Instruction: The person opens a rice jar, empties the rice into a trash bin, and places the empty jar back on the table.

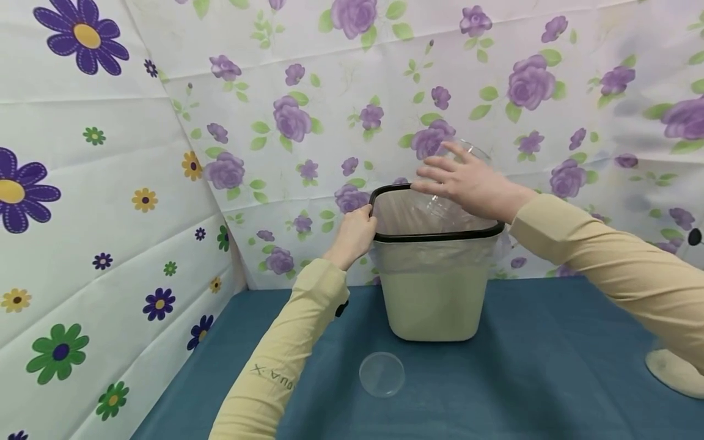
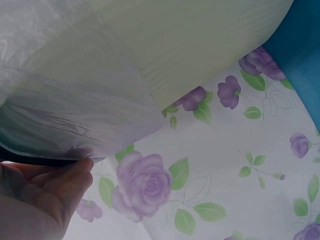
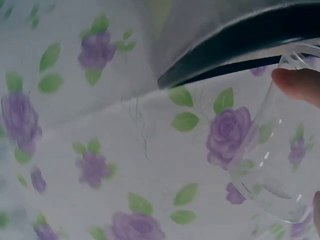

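Note:
A cream waste bin (image 1: pixel 434 299) with a black rim (image 1: pixel 440 237) and a clear plastic liner (image 1: pixel 390 211) stands against the back wall. My left hand (image 1: pixel 353 235) grips the rim at its left corner, and the left wrist view shows the liner folded over there. Above the bin's opening, my right hand (image 1: pixel 470 183) holds a clear, see-through jar (image 3: pixel 265 160), tilted. In the right wrist view the thumb (image 3: pixel 300 84) presses the jar near its mouth. Part of the jar is hidden behind the hand in the head view. No contents show in it.
A clear round lid (image 1: pixel 382 374) lies on the blue tabletop (image 1: pixel 467 397) in front of the bin. At the right edge a whitish rounded object (image 1: pixel 673 373) sits partly behind the sleeve. Flowered sheets (image 1: pixel 308 244) line the back and left sides.

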Demonstrator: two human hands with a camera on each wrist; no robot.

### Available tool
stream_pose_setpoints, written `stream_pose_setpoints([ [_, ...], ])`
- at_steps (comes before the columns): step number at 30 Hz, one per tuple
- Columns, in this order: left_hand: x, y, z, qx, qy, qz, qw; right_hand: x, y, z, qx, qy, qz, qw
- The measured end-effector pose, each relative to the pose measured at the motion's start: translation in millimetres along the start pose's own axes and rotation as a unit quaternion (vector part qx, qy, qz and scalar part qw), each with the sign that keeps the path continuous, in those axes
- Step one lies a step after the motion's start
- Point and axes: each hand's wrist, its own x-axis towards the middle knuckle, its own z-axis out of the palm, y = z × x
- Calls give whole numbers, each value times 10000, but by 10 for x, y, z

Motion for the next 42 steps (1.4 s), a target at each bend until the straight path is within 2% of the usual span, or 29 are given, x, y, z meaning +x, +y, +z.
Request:
stream_pose_setpoints([
  [2, 3, 1, 3, -18, 7, 10, 10000, -38, 25, 12, 731, 365, 378, 9959],
  [5, 7, 0, 7, -24, -7, -5, 10000, -85, 53, 27, 1435, 658, 812, 9841],
  [9, 15, 5, 6, -15, -19, -2, 10000, -133, 77, 47, 2008, 931, 1216, 9676],
  [15, 14, 10, -3, -29, -2, 29, 10000, -162, 88, 40, 2633, 1224, 1519, 9448],
  [18, 11, 10, -3, -14, 9, 48, 10000, -165, 87, 23, 3032, 1281, 1779, 9274],
  [24, 7, 6, 4, 2, 6, 3, 10000, -173, 93, -29, 3887, 1190, 2418, 8811],
  [30, 4, 7, -6, 3, 68, 40, 10000, -185, 95, -88, 4232, 1106, 2881, 8518],
  [33, 3, 5, -7, -12, 55, 39, 10000, -190, 96, -97, 4321, 1055, 2975, 8448],
  [39, 2, -3, 0, -39, -14, -5, 10000, -171, 96, -104, 4356, 962, 2892, 8470],
  [42, 3, 1, 1, -68, -19, -34, 10000, -150, 96, -120, 4451, 926, 3092, 8353],
])
